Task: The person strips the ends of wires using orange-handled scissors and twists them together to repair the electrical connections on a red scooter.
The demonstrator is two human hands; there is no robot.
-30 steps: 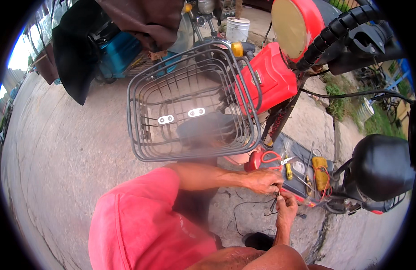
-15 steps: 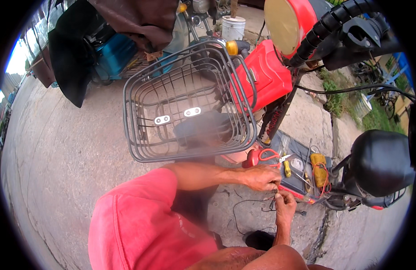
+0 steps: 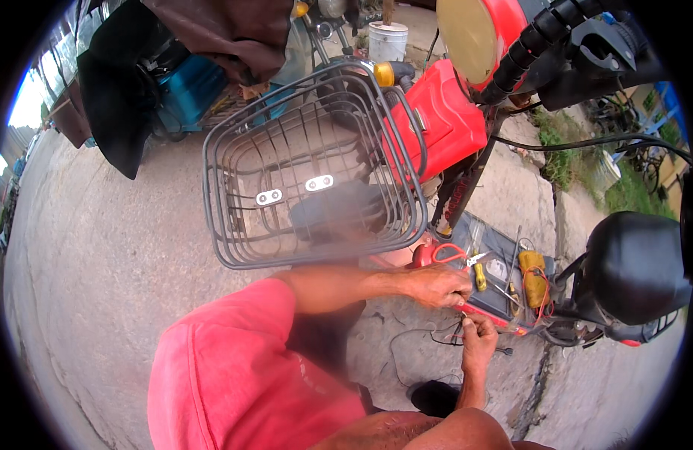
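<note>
My left hand reaches across from the red-sleeved arm to the red front edge of a scooter's footboard. Its fingers are curled; what they pinch is hidden. Just below it, my right hand comes up from the lower edge and pinches a thin black wire that loops over the concrete. Red-handled pliers, a yellow-handled screwdriver and a yellowish bundle lie on the footboard beside my hands.
A dark wire basket hangs above my left forearm on the red scooter body. The black seat is at the right. A white bucket and a covered blue object stand at the back. Cracked concrete lies all around.
My hands stay at the footboard edge. The right hand has dropped slightly away from the left. The view has shifted a little, so the basket sits lower and to the left.
</note>
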